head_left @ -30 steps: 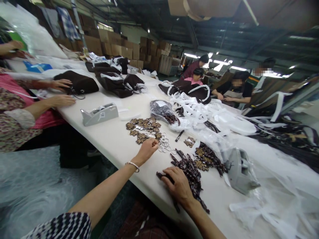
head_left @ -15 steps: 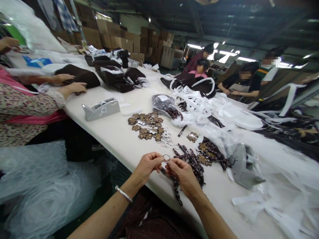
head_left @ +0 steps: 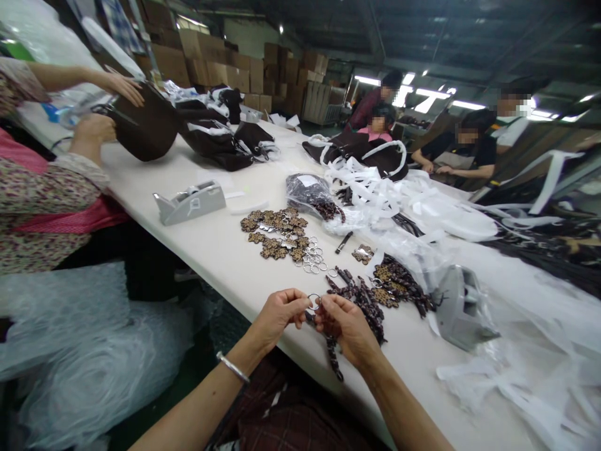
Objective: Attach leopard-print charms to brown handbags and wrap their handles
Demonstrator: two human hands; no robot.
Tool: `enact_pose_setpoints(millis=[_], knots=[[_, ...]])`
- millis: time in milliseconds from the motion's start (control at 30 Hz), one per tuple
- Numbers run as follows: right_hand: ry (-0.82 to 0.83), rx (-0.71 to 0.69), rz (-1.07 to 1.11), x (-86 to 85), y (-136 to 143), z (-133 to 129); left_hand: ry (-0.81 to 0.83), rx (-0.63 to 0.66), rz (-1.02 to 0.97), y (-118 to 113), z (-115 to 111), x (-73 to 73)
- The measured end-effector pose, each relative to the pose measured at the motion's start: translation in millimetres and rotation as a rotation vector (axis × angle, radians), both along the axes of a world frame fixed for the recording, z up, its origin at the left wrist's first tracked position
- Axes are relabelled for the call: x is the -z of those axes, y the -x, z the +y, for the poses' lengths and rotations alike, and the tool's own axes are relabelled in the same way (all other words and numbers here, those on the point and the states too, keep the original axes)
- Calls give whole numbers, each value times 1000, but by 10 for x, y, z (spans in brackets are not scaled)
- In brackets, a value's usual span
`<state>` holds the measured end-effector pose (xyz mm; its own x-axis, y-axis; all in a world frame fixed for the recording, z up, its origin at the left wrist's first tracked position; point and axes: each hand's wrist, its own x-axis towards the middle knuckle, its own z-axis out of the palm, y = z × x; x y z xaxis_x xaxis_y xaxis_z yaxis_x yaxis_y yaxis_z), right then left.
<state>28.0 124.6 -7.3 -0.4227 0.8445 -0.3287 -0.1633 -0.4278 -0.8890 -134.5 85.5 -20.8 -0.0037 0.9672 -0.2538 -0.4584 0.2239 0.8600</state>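
Note:
Near the table's front edge, my left hand [head_left: 285, 313] pinches the left side of a metal ring [head_left: 314, 301]. On the ring's other side are the closed fingers of my right hand [head_left: 342, 322]. A dark patterned cord [head_left: 333, 358] hangs below the right hand; where it attaches is hidden. Behind the hands lie a pile of brown flower-shaped tags [head_left: 277, 235] and several loose silver rings [head_left: 313, 257]. To the right are bunched dark cords [head_left: 366, 307] and more patterned tags [head_left: 387, 282]. A single tag [head_left: 363, 254] lies near a small black strip [head_left: 344, 242].
Grey tape dispensers stand at left [head_left: 190, 202] and right [head_left: 462, 307]. A plastic bag of cords [head_left: 310, 193] and white strips lie behind. At the left, a person holds a dark brown bag [head_left: 149, 122]. Others sit or stand at the back right.
The person at the left has lifted and tilted the brown bag. My two hands stay at the ring, with only slight finger movement on the right.

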Motion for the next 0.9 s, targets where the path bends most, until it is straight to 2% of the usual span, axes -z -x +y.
enact_pose_setpoints(millis=[267,400,533,633,700,767,833,900], knots=[[82,-16,3,-24,-15,-11,37,56,-43,-13,-7,54],[-71,-56,-13,9,24,-60,-11,-43,-98,-97,-20,83],[-224,4,-135,15,48,-67,-40,-66,-143,-171,-49,65],[-518,-48,-412,-51,-4,-25,-59,-69,-57,-128,-56,30],[-803,-154,-608,-108,-53,7,-79,4,77,-66,-53,26],[-1017,-278,-742,-153,-87,31,-94,108,222,-8,-52,44],[-1114,-353,-805,-171,-93,46,-81,157,279,30,-61,69],[-1138,-361,-817,-164,-75,56,-40,168,251,50,-81,82]])
